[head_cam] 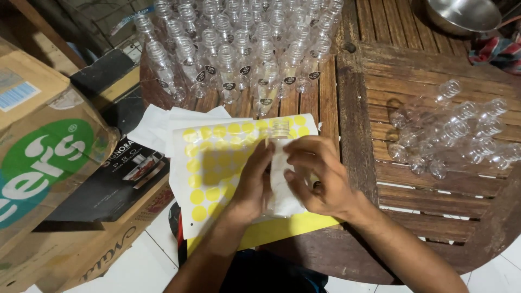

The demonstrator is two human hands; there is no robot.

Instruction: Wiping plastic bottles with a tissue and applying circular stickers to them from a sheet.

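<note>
Both hands hold one clear bottle over a sticker sheet.

The left hand (254, 182) and right hand (317, 176) are curled closed around the small bottle (279, 133), its long axis running away from the person, neck pointing toward the standing bottles (239, 49). It sits above the yellow sticker sheet (211, 168) on the wooden table (423, 70).

Both hands meet over a sheet of yellow round stickers (217, 163) on the wooden bench (423, 81), the left hand (255, 184) and right hand (320, 176) closed around a small clear bottle (279, 133). Upright labelled bottles (239, 49) crowd the far side, and loose empty ones (456, 135) lie at the right.
</note>
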